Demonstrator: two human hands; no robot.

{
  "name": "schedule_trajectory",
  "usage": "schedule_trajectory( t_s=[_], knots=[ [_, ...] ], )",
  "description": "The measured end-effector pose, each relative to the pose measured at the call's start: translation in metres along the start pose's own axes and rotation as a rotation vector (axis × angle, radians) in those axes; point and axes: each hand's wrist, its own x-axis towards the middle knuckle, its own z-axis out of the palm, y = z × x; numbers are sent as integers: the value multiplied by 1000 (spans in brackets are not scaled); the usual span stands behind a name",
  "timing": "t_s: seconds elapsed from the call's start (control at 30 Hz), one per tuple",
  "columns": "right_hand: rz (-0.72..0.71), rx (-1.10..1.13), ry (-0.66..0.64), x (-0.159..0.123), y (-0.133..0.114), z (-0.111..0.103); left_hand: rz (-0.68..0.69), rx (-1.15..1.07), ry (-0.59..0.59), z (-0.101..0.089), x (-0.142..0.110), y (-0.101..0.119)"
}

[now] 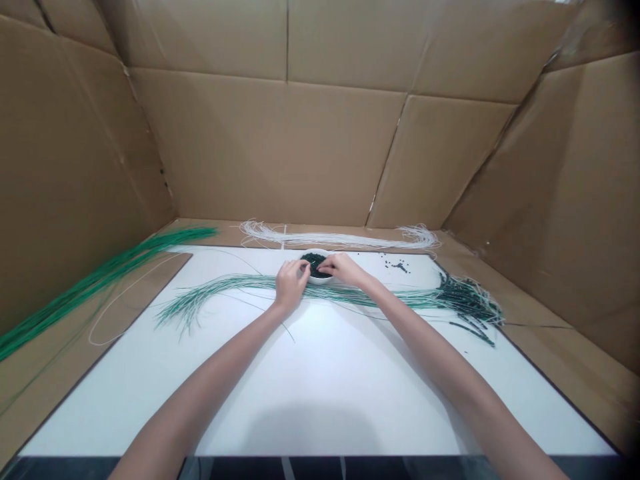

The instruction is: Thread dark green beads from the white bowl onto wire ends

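- Cardboard walls (270, 147) enclose the space from 9 through 12 to 3 o'clock of the bowl.
- White board (310, 373): open room at 6, dark side edges.
- Green bundle (75, 298) at 9, off the board; green strands (240, 282) cross under the forearms, beaded ends (473, 303) towards 4.
- White strands (330, 239) at 12.
- Bowl (323, 281) of dark beads (315, 260), far middle.
- Left hand (291, 281) and right hand (345, 267): fingertips bunched at the bowl; cannot tell what they hold.
- Loose beads (400, 267) at 3.

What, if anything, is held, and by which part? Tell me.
Too small to tell: the left hand and right hand are at the round white bowl of small dark beads.
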Motion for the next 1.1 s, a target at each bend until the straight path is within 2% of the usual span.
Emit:
schedule_trajectory(
  t_s=[0.23,0.4,0.53,0.93,1.1],
  knots=[
    [18,245,187,-12,2,8,9,-70,-35,1,1,-1],
    [57,465,194,-14,3,12,22,-95,-79,2,1,-1],
    [68,541,196,-14,6,15,41,-108,-93,0,1,1],
    [69,555,172,-15,5,15,55,-98,-93,-1,0,2],
    [33,376,185,-15,2,13,71,-83,-97,0,0,1]
  ],
)
